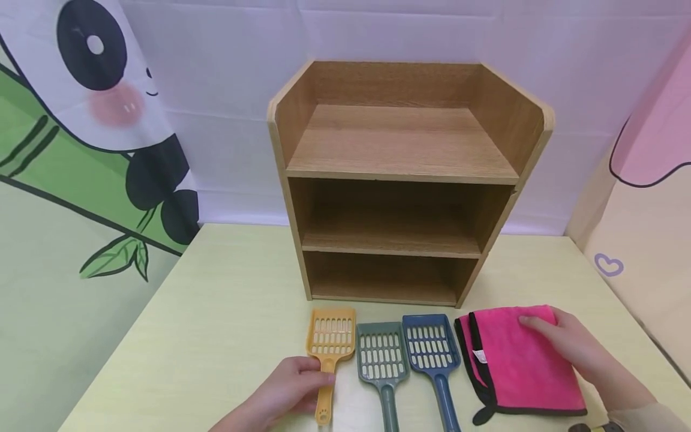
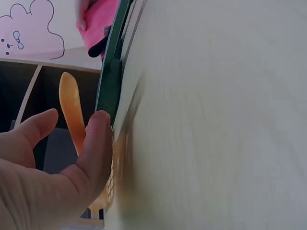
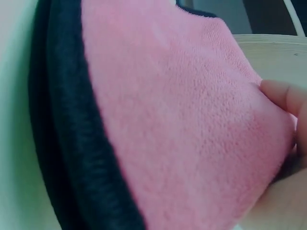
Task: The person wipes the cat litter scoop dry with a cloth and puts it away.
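My left hand (image 1: 288,387) is at the handle of the yellow litter scoop (image 1: 331,330). In the left wrist view the thumb and a finger stand on either side of that handle (image 2: 71,105), with a gap between thumb and handle. To its right lie a grey-green litter scoop (image 1: 383,353) and a blue litter scoop (image 1: 432,342), slotted heads toward the shelf. My right hand (image 1: 574,345) pinches the right edge of a folded pink cloth (image 1: 529,366) with black trim, thumb on top. The fingers underneath are mostly hidden; the right wrist view shows the cloth (image 3: 182,110) close up.
Behind the scoops stands a wooden shelf (image 1: 402,141) with an open top and two lower compartments. The pale table (image 1: 227,300) extends to both sides of it. A printed curtain (image 1: 232,90) hangs behind the table.
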The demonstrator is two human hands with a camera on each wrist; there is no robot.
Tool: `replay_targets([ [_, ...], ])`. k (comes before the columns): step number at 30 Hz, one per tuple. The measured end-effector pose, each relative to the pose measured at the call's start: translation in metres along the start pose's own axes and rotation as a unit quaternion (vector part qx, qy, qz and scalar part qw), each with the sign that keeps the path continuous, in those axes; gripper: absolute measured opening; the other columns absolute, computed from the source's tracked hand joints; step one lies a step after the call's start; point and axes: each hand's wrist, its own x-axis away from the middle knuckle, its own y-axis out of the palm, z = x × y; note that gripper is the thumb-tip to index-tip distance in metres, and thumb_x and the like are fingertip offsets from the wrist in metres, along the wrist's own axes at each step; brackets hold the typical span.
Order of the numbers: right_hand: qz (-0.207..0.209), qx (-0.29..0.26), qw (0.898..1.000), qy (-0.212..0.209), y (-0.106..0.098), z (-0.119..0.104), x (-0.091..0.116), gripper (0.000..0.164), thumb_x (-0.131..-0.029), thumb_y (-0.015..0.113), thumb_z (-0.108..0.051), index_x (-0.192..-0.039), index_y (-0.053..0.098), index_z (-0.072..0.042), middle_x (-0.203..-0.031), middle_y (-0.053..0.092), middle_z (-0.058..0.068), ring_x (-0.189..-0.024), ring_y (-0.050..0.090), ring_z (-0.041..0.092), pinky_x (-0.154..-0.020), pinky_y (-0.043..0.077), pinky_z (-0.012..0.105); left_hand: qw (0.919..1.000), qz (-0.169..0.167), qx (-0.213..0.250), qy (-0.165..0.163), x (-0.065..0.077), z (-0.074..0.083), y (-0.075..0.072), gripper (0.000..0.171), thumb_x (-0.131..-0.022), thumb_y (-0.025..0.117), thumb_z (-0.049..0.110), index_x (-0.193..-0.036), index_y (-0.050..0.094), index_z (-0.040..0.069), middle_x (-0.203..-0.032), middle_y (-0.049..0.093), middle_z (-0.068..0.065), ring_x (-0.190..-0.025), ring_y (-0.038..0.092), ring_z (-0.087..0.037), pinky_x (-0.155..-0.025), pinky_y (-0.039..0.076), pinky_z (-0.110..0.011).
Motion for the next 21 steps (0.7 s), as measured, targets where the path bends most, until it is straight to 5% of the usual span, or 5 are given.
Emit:
replay_targets([
  [6, 0.022, -0.018, 1.000, -0.005, -0.007, -0.009, 0.007, 0.044, -0.094, 0.054, -0.044, -0.106, 0.049, -0.002, -0.080, 0.060, -0.002, -0.071, 0.061, 0.017, -0.066, 0.051, 0.029, 0.9926, 0.064, -0.102, 0.018, 0.007, 0.006, -0.014, 0.062, -0.076, 0.078, 0.020, -0.119, 0.051, -0.015, -0.091, 0.061, -0.008, -0.076, 0.057, -0.013, -0.063, 0.053, -0.028],
  [10, 0.043, -0.011, 0.999, -0.026, -0.009, -0.014, 0.012, 0.041, -0.094, 0.054, -0.042, -0.105, 0.051, -0.003, -0.080, 0.059, -0.006, -0.070, 0.059, 0.013, -0.064, 0.050, 0.028, 0.9834, 0.094, -0.151, 0.037, 0.012, 0.011, -0.022, 0.055, -0.073, 0.078, 0.013, -0.116, 0.056, -0.012, -0.089, 0.059, -0.009, -0.075, 0.054, -0.015, -0.059, 0.052, -0.027],
  [21, 0.078, -0.022, 0.994, -0.069, -0.012, -0.024, 0.024, 0.022, -0.093, 0.058, -0.039, -0.096, 0.057, -0.017, -0.078, 0.057, -0.012, -0.071, 0.057, 0.010, -0.063, 0.049, 0.026, 0.9586, 0.196, -0.189, 0.084, 0.022, 0.022, -0.035, 0.034, -0.079, 0.068, 0.007, -0.112, 0.066, -0.001, -0.088, 0.067, -0.006, -0.055, 0.055, -0.013, -0.043, 0.044, -0.023],
])
